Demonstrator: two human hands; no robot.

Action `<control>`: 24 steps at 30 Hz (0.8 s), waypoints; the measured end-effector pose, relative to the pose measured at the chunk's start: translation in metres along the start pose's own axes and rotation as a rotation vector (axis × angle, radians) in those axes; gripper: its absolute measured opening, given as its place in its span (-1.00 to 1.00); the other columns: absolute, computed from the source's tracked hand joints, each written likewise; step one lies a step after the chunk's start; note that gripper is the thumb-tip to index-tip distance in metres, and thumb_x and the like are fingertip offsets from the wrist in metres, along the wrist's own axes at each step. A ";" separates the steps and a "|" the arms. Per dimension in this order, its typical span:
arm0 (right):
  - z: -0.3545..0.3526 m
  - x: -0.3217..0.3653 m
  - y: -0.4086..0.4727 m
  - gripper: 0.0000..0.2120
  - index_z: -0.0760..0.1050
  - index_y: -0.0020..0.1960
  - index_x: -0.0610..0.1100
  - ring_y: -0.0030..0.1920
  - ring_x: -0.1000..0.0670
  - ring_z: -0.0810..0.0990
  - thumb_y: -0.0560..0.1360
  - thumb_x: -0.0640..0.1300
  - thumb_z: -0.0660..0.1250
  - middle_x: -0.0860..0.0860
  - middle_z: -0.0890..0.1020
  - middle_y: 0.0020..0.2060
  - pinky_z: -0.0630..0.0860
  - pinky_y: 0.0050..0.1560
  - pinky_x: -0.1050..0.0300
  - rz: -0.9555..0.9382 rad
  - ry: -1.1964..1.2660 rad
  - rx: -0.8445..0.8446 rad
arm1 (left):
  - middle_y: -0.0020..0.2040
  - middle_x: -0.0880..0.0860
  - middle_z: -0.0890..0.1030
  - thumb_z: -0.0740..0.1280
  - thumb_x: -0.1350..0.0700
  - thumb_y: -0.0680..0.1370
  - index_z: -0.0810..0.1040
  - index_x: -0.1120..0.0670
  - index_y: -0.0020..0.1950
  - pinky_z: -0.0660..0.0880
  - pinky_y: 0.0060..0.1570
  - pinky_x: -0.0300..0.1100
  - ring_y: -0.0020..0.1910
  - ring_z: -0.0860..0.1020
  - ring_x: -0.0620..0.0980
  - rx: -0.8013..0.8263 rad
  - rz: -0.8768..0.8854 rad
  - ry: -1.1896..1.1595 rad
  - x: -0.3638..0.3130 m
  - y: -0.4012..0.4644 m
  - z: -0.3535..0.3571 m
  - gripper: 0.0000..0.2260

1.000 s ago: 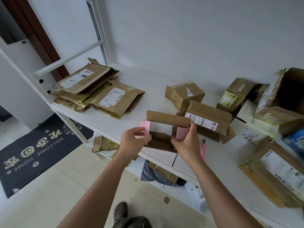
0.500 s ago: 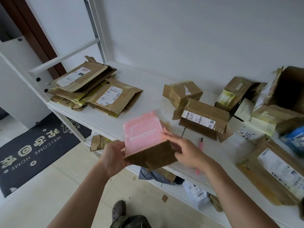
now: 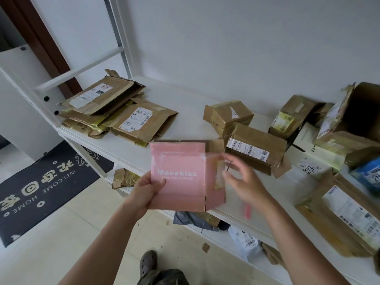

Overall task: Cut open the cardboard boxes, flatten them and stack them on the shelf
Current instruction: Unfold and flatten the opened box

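White shelf [image 3: 185, 103] along a pale wall carries a stack of flattened boxes [image 3: 115, 114] at left, while several uncut boxes [image 3: 255, 145] wait at right; the left hand [image 3: 144, 194] pinches the pink box [image 3: 181, 175], folded nearly flat, above the shelf's front edge, right hand [image 3: 244, 182] loose-fingered beside it, holding nothing

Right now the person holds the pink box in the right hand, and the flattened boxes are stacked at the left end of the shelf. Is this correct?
Not quite: the head view shows the left hand holding the pink box; the right hand is off it, open. The flattened boxes do lie at the shelf's left end.
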State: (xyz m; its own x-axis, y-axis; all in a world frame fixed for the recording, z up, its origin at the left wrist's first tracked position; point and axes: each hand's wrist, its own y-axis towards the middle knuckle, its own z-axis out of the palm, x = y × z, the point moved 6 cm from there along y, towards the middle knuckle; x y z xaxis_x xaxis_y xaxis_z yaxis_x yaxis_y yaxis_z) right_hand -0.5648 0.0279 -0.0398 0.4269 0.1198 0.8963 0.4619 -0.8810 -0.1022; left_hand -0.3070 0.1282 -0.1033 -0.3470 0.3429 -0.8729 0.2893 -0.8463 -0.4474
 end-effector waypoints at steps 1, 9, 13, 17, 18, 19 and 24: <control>-0.010 -0.002 0.004 -0.60 0.33 0.39 0.31 0.25 0.39 0.40 0.61 -0.01 0.26 0.40 0.42 0.28 0.41 0.00 0.48 0.020 0.050 -0.100 | -0.01 0.08 0.71 0.29 0.33 0.58 0.60 0.13 0.17 0.60 -0.26 -0.16 -0.11 0.67 0.01 0.012 0.074 0.014 -0.009 -0.002 0.001 -0.77; 0.000 -0.013 0.015 -0.73 0.48 0.27 0.06 0.03 0.01 0.69 0.58 0.02 0.32 0.00 0.63 0.16 0.66 -0.09 0.03 0.350 0.573 -0.051 | -0.21 0.37 0.58 0.17 0.58 0.46 0.55 0.41 -0.12 0.47 -0.09 -0.09 -0.18 0.53 0.07 0.026 0.347 0.419 -0.044 -0.013 0.013 -0.80; 0.001 -0.007 0.019 -0.51 0.51 0.27 -0.01 0.12 -0.07 0.64 0.39 0.05 0.52 -0.08 0.62 0.16 0.67 -0.06 -0.07 0.376 0.535 -0.048 | -0.32 0.04 0.64 0.09 0.61 0.44 0.63 0.19 -0.19 0.51 -0.23 -0.40 -0.28 0.59 -0.17 0.031 0.388 0.529 -0.054 -0.020 0.027 -0.56; 0.001 -0.003 0.022 -0.39 0.53 0.25 -0.06 0.12 -0.05 0.62 0.24 0.00 0.62 -0.02 0.65 0.09 0.64 -0.25 0.06 0.408 0.497 -0.182 | -0.25 0.16 0.64 0.13 0.61 0.43 0.64 0.16 -0.19 0.54 -0.26 -0.35 -0.27 0.59 -0.09 0.056 0.400 0.527 -0.058 -0.020 0.032 -0.57; 0.003 -0.003 0.022 -0.48 0.54 0.22 -0.07 0.08 -0.03 0.63 0.30 -0.05 0.59 -0.01 0.65 0.05 0.63 -0.29 0.09 0.425 0.498 -0.203 | -0.26 0.09 0.66 0.15 0.61 0.43 0.65 0.12 -0.19 0.54 -0.26 -0.37 -0.28 0.60 -0.11 0.061 0.401 0.534 -0.058 -0.020 0.033 -0.55; 0.005 -0.003 0.023 -0.59 0.55 0.17 -0.06 0.02 0.00 0.63 0.36 -0.08 0.56 0.00 0.66 0.00 0.61 -0.34 0.13 0.446 0.499 -0.210 | -0.28 0.00 0.67 0.17 0.60 0.43 0.66 0.09 -0.20 0.54 -0.24 -0.36 -0.28 0.61 -0.14 0.074 0.398 0.540 -0.057 -0.019 0.035 -0.54; -0.004 0.002 0.028 -0.76 0.47 0.13 -0.24 -0.06 -0.15 0.69 0.52 -0.37 0.12 -0.19 0.62 0.02 0.64 -0.26 0.04 0.417 0.873 -0.183 | -0.29 -0.03 0.65 0.30 0.43 0.55 0.60 0.08 -0.17 0.52 -0.35 -0.20 -0.33 0.59 -0.10 -0.007 0.312 0.345 -0.043 -0.010 0.009 -0.73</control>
State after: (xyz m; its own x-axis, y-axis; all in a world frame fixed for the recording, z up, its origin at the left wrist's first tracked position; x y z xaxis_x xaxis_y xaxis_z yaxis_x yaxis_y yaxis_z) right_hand -0.5537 0.0014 -0.0388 -0.2300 -0.5317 0.8151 0.2458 -0.8421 -0.4800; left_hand -0.3032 0.1179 -0.0602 0.0743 0.1887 -0.9792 0.3388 -0.9283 -0.1532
